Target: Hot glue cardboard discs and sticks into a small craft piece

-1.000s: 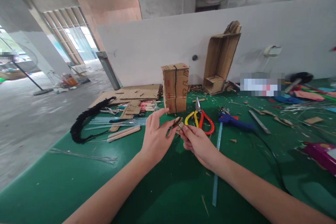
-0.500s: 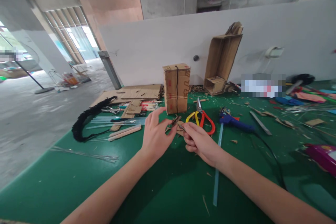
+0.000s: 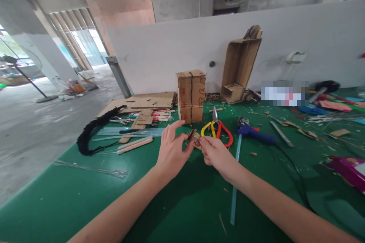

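Observation:
My left hand (image 3: 172, 153) pinches a small brown cardboard piece (image 3: 192, 135) with a dark edge between thumb and index finger, its other fingers spread. Close beside it, my right hand (image 3: 218, 153) is closed, thumb against index finger, at the piece's right side; whatever thin thing it grips is too small to name. Just behind the hands, a cardboard box (image 3: 190, 98) with a black cord down its front stands upright. Scissors (image 3: 228, 132) with red and yellow handles lie right behind my right hand, blades pointing away.
Right of the scissors lies a blue glue gun (image 3: 258, 133) with a black cable, near a translucent glue stick (image 3: 234, 197). Wooden sticks (image 3: 135, 145), a black fuzzy strip (image 3: 88, 133) and thin wires (image 3: 94, 168) lie left. An open cardboard box (image 3: 239, 64) leans against the wall.
My hands have shifted slightly; the right one has turned a little and its fingers are more tightly curled at the small piece. The view has moved slightly. Objects on the table stay put.

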The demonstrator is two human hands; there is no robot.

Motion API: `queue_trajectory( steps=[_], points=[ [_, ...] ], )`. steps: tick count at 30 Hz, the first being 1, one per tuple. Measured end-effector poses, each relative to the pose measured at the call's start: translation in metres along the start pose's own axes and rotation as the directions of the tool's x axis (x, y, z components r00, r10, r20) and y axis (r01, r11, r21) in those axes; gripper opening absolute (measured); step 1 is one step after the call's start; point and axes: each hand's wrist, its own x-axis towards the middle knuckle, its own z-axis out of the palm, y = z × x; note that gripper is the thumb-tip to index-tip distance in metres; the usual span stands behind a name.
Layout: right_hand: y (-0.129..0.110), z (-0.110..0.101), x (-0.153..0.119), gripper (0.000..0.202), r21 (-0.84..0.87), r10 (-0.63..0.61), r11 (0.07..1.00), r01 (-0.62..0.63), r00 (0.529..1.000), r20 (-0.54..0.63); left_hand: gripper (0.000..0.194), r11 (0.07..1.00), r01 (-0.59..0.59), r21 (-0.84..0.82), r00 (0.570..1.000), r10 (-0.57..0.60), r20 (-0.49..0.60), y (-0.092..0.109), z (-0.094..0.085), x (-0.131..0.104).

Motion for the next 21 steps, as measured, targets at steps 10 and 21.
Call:
queue_trajectory(
  steps=[10,21],
  points=[
    [-0.016,-0.014,-0.004,0.016,0.306,0.358,0.835,-0.458,0.873,0.332,0.006,0.995,-0.068,-0.069,0.997,0.070,0.031,0.002,0.003,-0.002],
    [-0.009,-0.004,-0.003,0.020,0.141,0.023,0.990,-0.032,0.998,0.062,0.049,0.955,0.125,-0.268,0.992,-0.112,0.062,-0.011,-0.010,0.011]
  ],
)
